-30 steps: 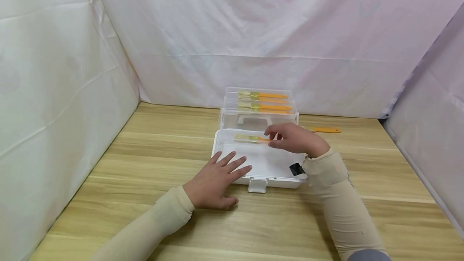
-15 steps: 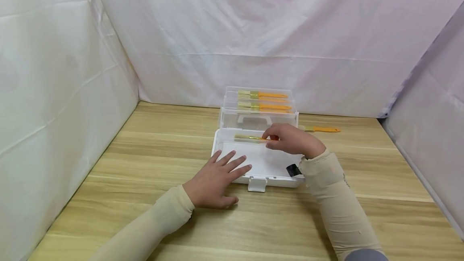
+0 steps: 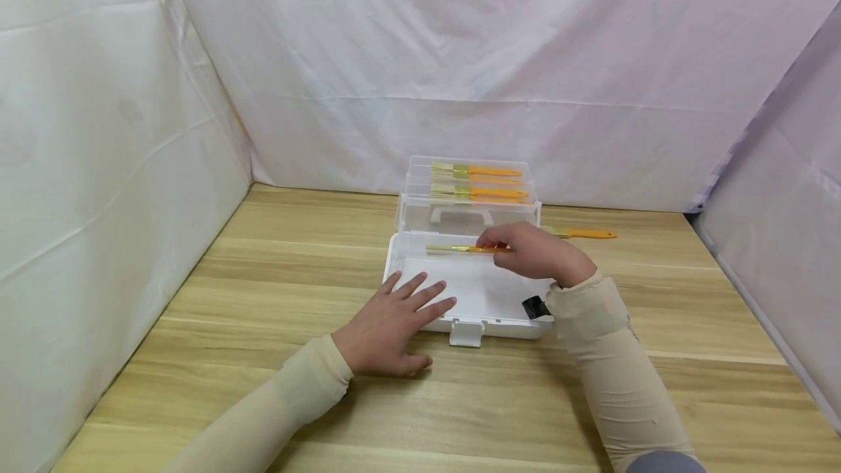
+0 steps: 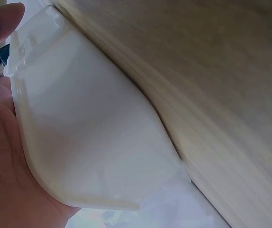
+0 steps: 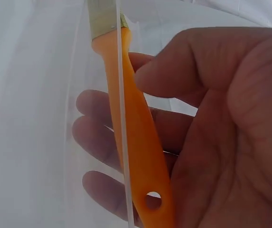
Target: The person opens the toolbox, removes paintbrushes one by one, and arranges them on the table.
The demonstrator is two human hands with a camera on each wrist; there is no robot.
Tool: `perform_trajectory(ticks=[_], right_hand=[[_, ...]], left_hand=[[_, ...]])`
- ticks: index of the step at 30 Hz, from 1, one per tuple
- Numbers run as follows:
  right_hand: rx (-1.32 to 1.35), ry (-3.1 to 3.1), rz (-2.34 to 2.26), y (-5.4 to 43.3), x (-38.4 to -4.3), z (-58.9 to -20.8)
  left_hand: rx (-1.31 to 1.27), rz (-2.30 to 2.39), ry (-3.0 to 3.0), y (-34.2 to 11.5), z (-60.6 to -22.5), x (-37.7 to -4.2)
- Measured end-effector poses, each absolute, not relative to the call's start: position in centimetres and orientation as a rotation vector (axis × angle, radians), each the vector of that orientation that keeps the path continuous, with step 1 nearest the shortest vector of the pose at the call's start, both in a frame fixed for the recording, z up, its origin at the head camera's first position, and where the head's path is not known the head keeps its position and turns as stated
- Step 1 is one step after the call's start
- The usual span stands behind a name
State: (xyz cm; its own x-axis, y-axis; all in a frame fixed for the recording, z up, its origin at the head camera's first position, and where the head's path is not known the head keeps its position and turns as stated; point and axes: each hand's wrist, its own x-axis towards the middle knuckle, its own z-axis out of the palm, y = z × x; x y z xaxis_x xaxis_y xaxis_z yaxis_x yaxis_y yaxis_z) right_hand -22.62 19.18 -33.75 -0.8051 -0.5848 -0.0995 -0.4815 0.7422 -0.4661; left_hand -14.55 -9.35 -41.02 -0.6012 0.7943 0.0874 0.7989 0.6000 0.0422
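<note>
My left hand [image 3: 393, 323] rests with spread fingers over the front left corner of a white plastic box [image 3: 507, 328], whose wall also shows against the palm in the left wrist view. My right hand [image 3: 535, 250] pinches the orange handle of a paintbrush [image 3: 463, 248] over the rear of the box. The brush lies level, bristles pointing left, its thin edge toward the head view. In the right wrist view the thumb is against the brush handle [image 5: 136, 118], with the other fingers behind it. A clear plastic edge [image 5: 121, 95] crosses in front of part of the handle.
Behind the box's base stands its raised clear lid [image 3: 420, 219], with several orange-handled paintbrushes [image 3: 496, 193] in the trays on top. Another paintbrush [image 3: 588, 233] lies on the wooden table [image 3: 296, 239] to the right. White cloth [image 3: 460, 57] hangs around the back and sides.
The right hand has taken hold of the brush, which has turned from its flat side onto its edge and come up slightly. The left hand has stayed put.
</note>
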Motion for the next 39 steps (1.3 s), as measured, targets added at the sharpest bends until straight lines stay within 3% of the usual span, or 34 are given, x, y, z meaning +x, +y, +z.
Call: perform_trajectory(ticks=[39], right_hand=[[-0.981,2.907,-0.639,20.5,-21.6,-32.9]], left_hand=[[-1.373,-0.134,-2.738,-9.4,-41.1,-14.6]])
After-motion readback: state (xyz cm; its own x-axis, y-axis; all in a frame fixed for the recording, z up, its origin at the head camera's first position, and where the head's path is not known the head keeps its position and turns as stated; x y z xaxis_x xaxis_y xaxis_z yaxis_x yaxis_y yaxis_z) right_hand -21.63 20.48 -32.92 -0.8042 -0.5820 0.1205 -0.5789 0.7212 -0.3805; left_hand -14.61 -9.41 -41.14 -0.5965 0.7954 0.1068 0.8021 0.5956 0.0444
